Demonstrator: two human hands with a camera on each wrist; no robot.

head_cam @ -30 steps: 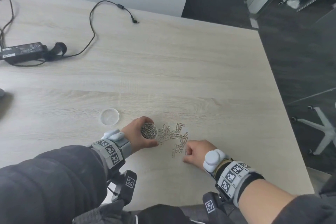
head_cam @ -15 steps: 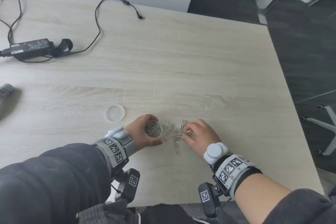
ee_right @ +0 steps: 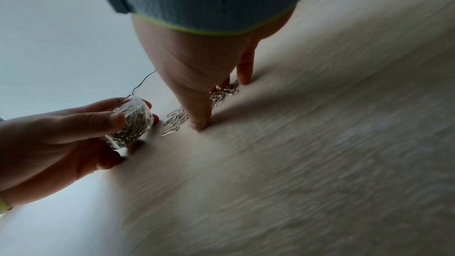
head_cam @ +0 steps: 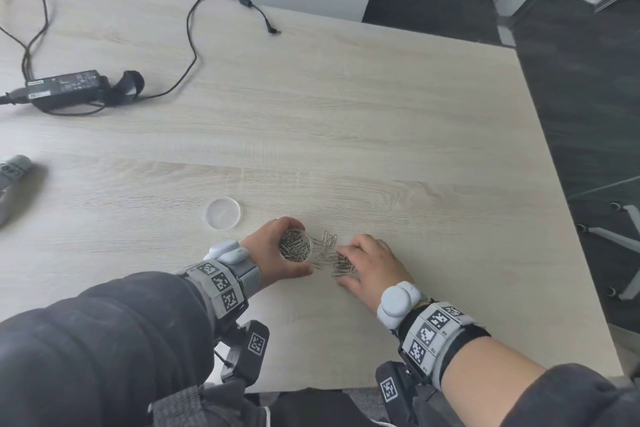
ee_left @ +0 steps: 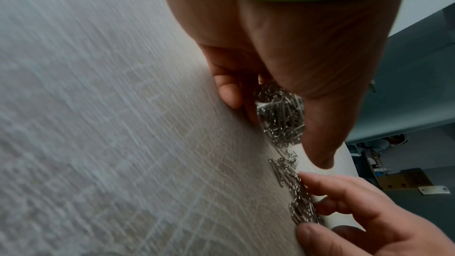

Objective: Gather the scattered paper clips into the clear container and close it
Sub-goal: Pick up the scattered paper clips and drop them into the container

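My left hand (head_cam: pixel 300 247) grips a small clear round container (head_cam: pixel 292 244) heaped with silver paper clips, low over the wooden table (head_cam: pixel 381 135); the same container (ee_left: pixel 280 116) shows between thumb and fingers in the left wrist view. Loose paper clips (head_cam: pixel 325 246) lie just right of it. My right hand (head_cam: pixel 343 265) arches over the right part of that pile, its bent fingers and thumb closing round a bunch of clips (ee_left: pixel 302 211) on the table. The clear round lid (head_cam: pixel 224 213) lies flat to the container's upper left.
A black power adapter (head_cam: pixel 65 88) with its cable (head_cam: pixel 194 45) lies at the far left. A grey object (head_cam: pixel 14 166) pokes in at the left edge. The table's right edge (head_cam: pixel 554 163) drops to dark floor with a chair base (head_cam: pixel 616 236).
My right hand has moved up and left from the pile's near side onto the clips, bunching them toward the container. The left hand keeps holding the container in place.
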